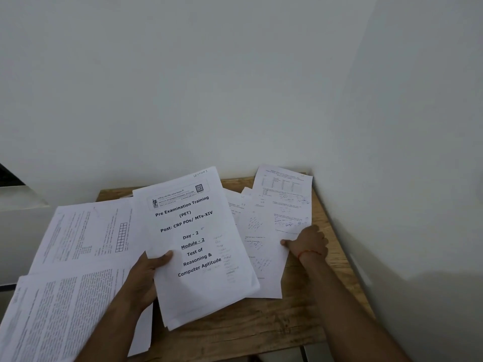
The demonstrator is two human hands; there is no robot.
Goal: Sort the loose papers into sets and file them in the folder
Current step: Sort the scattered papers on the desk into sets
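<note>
Pale wall [235,74], meeting in a corner behind and to the right of the titled stack [198,231], which serves here as the reference. Wooden surface [261,325], lying under the stack and bare in front of it and along its right side. Spread of densely printed sheets [78,244], left of the stack, overlapping one another and running past the left edge of the surface; one carries a small ruled grid. Titled stack, several sheets thick, cover reading "Pre Examination Training (PET)… Day - 2, Module - 2, Test of Reasoning & Computer Aptitude", with faint handwriting down its right margin; it is tilted clockwise and overlaps the papers on both sides. Loose sheets [282,199], right of the stack, bearing tables and pen marks, fanned toward the corner. Left hand [146,273], at the stack's lower left edge, gripping it with the thumb across the cover and the fingers hidden behind. Right hand [308,244], right of the stack, on the lower edge of the loose sheets; whether it pinches a sheet or merely presses cannot be told. Red thread [309,253], around the right wrist.
</note>
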